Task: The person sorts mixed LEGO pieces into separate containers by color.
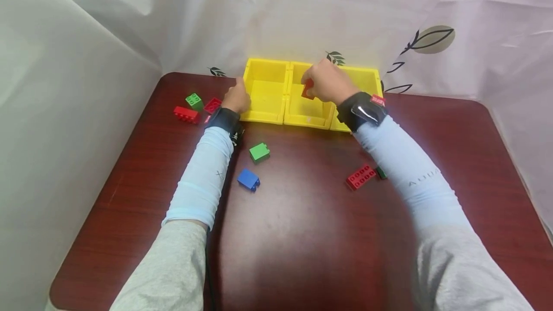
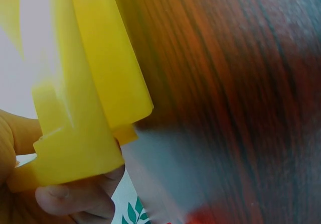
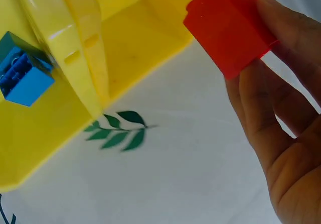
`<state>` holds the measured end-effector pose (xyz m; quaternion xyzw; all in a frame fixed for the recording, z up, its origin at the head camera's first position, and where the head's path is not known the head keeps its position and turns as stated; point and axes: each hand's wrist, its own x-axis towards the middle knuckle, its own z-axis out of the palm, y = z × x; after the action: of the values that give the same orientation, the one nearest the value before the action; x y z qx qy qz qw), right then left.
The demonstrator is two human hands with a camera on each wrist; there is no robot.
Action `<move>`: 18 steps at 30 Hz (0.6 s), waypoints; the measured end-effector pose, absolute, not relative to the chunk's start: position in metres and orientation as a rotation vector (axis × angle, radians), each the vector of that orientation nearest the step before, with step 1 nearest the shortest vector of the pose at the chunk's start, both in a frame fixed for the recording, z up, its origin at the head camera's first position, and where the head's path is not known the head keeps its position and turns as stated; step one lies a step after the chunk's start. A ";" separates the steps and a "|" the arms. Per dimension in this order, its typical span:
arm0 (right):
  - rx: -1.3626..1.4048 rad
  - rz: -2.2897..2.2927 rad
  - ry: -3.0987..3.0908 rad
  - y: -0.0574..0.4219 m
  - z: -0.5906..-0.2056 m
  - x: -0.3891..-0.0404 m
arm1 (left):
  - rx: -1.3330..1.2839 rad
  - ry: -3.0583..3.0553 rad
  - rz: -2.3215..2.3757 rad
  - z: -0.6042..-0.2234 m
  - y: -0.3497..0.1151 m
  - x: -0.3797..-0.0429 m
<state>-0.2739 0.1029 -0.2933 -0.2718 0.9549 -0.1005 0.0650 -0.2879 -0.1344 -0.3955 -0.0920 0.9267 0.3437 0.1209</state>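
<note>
My right hand (image 1: pixel 329 80) pinches a red toy brick (image 3: pixel 228 30) between thumb and fingers, above the middle compartment of a yellow bin (image 1: pixel 264 96). At the bin's left end, my left hand (image 1: pixel 236 98) grips the wall; in the left wrist view its fingers (image 2: pixel 75 199) curl around the yellow edge. A blue brick (image 3: pixel 31 86) and a dark green brick (image 3: pixel 15 45) lie in the compartment beside the one nearest the red brick, seen in the right wrist view. My right hand and wrist hide part of the right compartment in the head view.
Left of the bin lie a green brick (image 1: pixel 194 101), a red brick (image 1: pixel 187 114) and another red brick (image 1: pixel 212 105). Nearer are a green brick (image 1: pixel 259 152) and a blue brick (image 1: pixel 248 180). A red brick (image 1: pixel 360 177) and a partly hidden green brick (image 1: pixel 381 173) lie by the right forearm.
</note>
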 end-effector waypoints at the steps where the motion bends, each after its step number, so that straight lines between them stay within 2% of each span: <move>1: -0.810 -0.292 2.879 0.101 -0.295 -0.279 | -0.265 2.708 1.007 -0.396 -0.133 -0.288; 7: -0.746 -0.229 2.875 0.093 -0.309 -0.304 | -0.249 2.708 1.038 -0.398 -0.125 -0.287; 18: -0.626 -0.153 2.908 0.089 -0.331 -0.327 | -0.247 2.697 1.065 -0.398 -0.117 -0.286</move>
<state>-0.3268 0.0890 -0.3308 -0.2095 0.9731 -0.0510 0.0812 -0.2865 -0.1166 -0.3979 -0.0844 0.9206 0.3635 0.1153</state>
